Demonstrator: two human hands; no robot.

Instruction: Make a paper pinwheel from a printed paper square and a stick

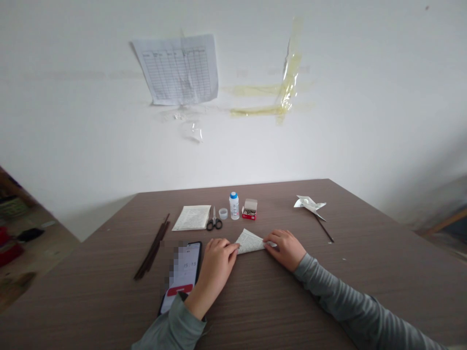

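Two bare hands at work: left hand (217,272) and right hand (286,249) grip opposite ends of a white printed paper triangle (250,241), folded flat on the brown wood-grain table (277,301), just right of a black smartphone (185,272).

A plain room set up as a craft workspace: a wood-grain table (277,311) stands against a bare white wall (109,146) (a ruled paper chart (177,70) and strips of yellowed tape (288,82) cling there), holding scissors (214,221), a small bottle (234,206) and folded paper (250,241).
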